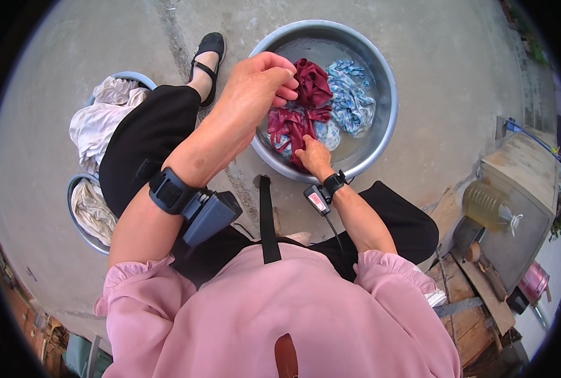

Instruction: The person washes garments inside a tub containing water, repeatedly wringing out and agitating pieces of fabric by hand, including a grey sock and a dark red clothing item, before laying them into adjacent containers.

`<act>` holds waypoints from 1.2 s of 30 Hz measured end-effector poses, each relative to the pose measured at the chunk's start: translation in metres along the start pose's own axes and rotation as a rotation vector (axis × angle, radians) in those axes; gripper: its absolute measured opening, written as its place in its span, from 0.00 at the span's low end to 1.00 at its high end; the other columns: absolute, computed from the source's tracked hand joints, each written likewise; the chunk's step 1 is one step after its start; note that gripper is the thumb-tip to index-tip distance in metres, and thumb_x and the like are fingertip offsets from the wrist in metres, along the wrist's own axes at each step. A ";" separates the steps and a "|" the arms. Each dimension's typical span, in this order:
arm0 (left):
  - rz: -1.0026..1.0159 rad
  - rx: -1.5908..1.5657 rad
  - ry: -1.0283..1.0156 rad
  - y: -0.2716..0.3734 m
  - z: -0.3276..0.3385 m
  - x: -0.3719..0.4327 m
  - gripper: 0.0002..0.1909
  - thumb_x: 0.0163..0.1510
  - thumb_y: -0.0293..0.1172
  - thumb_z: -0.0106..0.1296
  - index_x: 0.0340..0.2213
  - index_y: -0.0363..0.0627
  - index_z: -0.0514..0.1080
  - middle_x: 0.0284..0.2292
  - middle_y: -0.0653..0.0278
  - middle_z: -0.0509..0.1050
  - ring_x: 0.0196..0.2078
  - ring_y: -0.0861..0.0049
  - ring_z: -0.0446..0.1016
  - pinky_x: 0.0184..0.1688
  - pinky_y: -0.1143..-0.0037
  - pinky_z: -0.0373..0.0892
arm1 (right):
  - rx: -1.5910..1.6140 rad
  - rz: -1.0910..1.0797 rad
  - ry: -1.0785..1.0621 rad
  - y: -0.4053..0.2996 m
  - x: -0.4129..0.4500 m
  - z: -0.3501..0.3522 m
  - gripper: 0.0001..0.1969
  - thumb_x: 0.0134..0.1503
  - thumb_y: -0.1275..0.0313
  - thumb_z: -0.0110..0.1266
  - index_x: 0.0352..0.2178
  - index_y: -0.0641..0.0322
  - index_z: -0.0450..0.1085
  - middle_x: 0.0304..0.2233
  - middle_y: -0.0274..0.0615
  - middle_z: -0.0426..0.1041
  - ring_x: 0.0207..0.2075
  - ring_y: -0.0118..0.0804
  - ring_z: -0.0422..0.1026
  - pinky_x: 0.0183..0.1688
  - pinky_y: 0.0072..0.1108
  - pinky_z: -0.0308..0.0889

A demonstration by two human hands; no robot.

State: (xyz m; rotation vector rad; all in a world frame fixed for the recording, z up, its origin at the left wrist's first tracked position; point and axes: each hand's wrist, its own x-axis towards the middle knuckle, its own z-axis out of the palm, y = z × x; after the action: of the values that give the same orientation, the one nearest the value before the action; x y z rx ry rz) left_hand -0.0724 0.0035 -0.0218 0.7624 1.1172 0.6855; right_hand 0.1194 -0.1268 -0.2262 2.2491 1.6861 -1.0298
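Note:
A dark red, satin-like garment [312,87] lies bunched in a round metal basin [388,94] of cloudy water. Above the basin's left part, my left hand [267,78] has its fingers curled and thumb near the index fingertip, at the edge of the red cloth; whether it pinches the cloth cannot be seen. Lower down, at the basin's near side, my right hand [314,155] grips a trailing part of the same red cloth, its lower fingers hidden. A blue and white patterned cloth [351,101] lies wet on the right, partly under the red one.
Left of my leg, white clothes [98,125] hang over one blue-rimmed basin [136,75], and a second basin [74,182] holds off-white cloth [93,210]. At right are a concrete block [521,160], a plastic jug of yellowish liquid [484,205] and wooden boards [465,302].

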 end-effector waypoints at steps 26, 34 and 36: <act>0.232 0.672 -0.322 0.003 0.065 0.031 0.08 0.47 0.27 0.44 0.28 0.37 0.70 0.21 0.69 0.69 0.24 0.86 0.64 0.25 0.82 0.60 | 0.866 -0.449 -0.006 -0.034 -0.077 -0.247 0.07 0.46 0.74 0.53 0.29 0.64 0.68 0.25 0.31 0.70 0.27 0.20 0.67 0.32 0.13 0.63; 0.260 0.440 -0.209 0.018 0.059 0.037 0.07 0.48 0.27 0.45 0.28 0.37 0.70 0.20 0.68 0.69 0.20 0.86 0.64 0.20 0.82 0.60 | 0.831 -0.354 0.136 0.010 -0.035 -0.227 0.06 0.47 0.72 0.53 0.27 0.63 0.68 0.24 0.29 0.69 0.28 0.20 0.64 0.33 0.14 0.60; 0.239 0.364 -0.195 0.021 0.059 0.039 0.07 0.47 0.26 0.47 0.29 0.37 0.70 0.21 0.68 0.69 0.20 0.87 0.64 0.21 0.83 0.59 | 1.099 -0.321 0.222 0.005 -0.036 -0.238 0.06 0.46 0.73 0.53 0.26 0.63 0.69 0.23 0.30 0.70 0.28 0.21 0.65 0.34 0.15 0.60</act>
State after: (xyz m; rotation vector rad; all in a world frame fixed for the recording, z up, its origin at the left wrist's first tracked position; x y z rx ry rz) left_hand -0.0073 0.0354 -0.0105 1.2619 0.9913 0.5969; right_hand 0.2210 -0.0394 -0.0267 2.7669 1.8559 -2.2992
